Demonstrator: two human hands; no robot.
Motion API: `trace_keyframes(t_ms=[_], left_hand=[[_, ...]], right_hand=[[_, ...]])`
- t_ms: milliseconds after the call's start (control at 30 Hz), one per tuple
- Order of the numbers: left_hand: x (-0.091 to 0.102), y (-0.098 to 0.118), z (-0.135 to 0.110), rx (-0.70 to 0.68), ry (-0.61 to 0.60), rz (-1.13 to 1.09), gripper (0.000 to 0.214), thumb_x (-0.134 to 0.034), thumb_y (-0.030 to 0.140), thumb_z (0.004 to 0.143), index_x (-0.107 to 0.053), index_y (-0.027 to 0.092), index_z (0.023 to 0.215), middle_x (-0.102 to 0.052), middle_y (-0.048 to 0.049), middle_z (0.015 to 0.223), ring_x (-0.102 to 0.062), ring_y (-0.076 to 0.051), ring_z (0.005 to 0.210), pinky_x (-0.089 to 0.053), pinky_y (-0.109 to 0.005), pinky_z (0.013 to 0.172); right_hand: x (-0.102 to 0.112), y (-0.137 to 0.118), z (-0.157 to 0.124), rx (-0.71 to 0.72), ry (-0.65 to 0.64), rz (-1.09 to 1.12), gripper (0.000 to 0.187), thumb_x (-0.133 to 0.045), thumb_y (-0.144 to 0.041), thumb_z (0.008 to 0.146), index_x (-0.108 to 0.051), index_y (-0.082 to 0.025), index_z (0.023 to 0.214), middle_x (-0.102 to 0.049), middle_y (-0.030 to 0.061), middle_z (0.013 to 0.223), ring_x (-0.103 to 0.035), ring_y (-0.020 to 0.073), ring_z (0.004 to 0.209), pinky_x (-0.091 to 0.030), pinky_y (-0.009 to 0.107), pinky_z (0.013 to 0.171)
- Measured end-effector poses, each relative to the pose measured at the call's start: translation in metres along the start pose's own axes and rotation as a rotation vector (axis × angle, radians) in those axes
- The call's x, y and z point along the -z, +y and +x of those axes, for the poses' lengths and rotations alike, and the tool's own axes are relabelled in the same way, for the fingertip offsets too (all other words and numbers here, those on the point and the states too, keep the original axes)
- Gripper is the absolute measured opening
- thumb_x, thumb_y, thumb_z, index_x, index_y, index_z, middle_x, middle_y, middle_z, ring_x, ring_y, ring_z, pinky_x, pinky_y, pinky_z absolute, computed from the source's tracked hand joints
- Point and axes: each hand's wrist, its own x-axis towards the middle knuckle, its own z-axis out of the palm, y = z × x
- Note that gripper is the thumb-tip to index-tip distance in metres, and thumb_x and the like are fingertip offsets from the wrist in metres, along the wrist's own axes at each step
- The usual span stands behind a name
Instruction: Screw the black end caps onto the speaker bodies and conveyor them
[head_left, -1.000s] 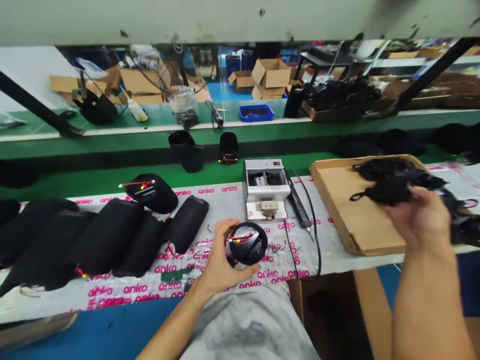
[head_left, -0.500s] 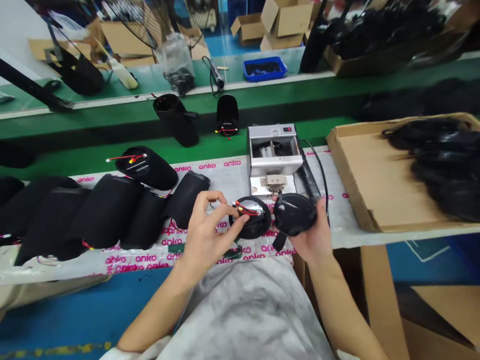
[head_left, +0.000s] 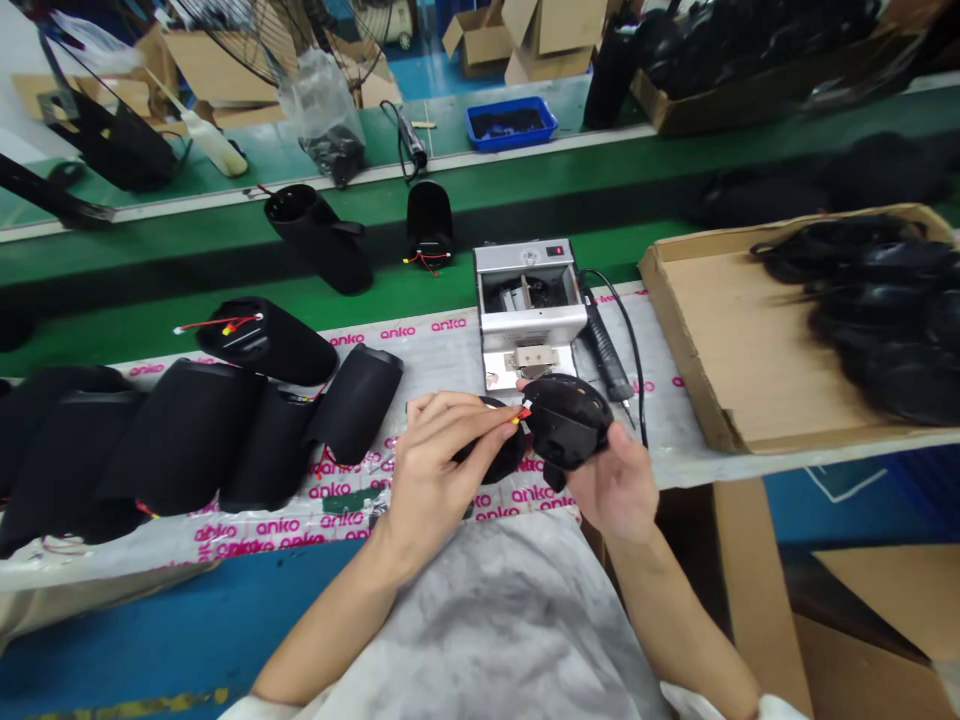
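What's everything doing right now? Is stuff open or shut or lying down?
Left hand: closed around a round black piece
Right hand: holding a black cap
Wires: sticking out, red and yellow
Tube: lying down
Cardboard tray: piled with black bundles
Blue bin: holding dark parts

Workbench (head_left: 442,352): speaker tubes (head_left: 180,440) in row along left half, near front edge. Small machine (head_left: 529,300) at back edge, centre; soldering iron (head_left: 600,345) just right of it. Cardboard tray (head_left: 720,340) at right end, dark parts (head_left: 870,310) heaped in its right side. Behind workbench, two more tubes (head_left: 315,240) on next bench (head_left: 187,270); bin (head_left: 510,125) on farther ledge (head_left: 255,170).
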Motion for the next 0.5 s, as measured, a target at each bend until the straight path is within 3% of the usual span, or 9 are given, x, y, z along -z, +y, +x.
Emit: trace_keyframes(t_ms=[133, 267, 400, 500], left_hand=[[-0.001, -0.003, -0.002, 0.075, 0.046, -0.077, 0.005, -0.083, 0.02, 0.102, -0.083, 0.026, 0.102, -0.086, 0.0013, 0.094, -0.077, -0.018, 0.087, -0.048, -0.041, 0.092], [0.0, -0.003, -0.002, 0.029, 0.03, -0.093, 0.009, -0.081, 0.015, 0.102, -0.081, 0.024, 0.102, -0.087, 0.0017, 0.094, -0.076, -0.017, 0.085, -0.047, -0.04, 0.09], [0.001, -0.003, -0.001, 0.005, 0.021, -0.085, 0.012, -0.081, 0.012, 0.101, -0.08, 0.024, 0.102, -0.087, 0.0017, 0.094, -0.076, -0.017, 0.085, -0.047, -0.04, 0.09], [0.002, -0.003, 0.001, -0.009, 0.002, -0.083, 0.013, -0.081, 0.011, 0.101, -0.08, 0.023, 0.102, -0.087, 0.0017, 0.094, -0.077, -0.017, 0.085, -0.047, -0.039, 0.09]], right_hand=[[-0.001, -0.006, -0.002, 0.099, -0.079, -0.064, 0.064, -0.059, -0.077, 0.102, -0.064, -0.028, 0.143, -0.067, 0.0101, 0.154, -0.066, 0.0356, 0.143, -0.058, 0.054, 0.121], [0.0, -0.012, -0.001, 0.191, -0.129, -0.092, 0.052, -0.06, -0.068, 0.109, -0.065, -0.034, 0.147, -0.063, 0.0044, 0.16, -0.06, 0.034, 0.15, -0.049, 0.056, 0.13], [0.003, -0.02, -0.003, 0.216, -0.16, -0.205, 0.055, -0.068, -0.07, 0.105, -0.068, -0.037, 0.149, -0.06, 0.0039, 0.163, -0.052, 0.0361, 0.157, -0.036, 0.057, 0.139], [0.005, -0.026, -0.003, 0.245, -0.182, -0.261, 0.056, -0.066, -0.073, 0.105, -0.068, -0.039, 0.149, -0.061, 0.0034, 0.163, -0.052, 0.0369, 0.157, -0.037, 0.058, 0.138]])
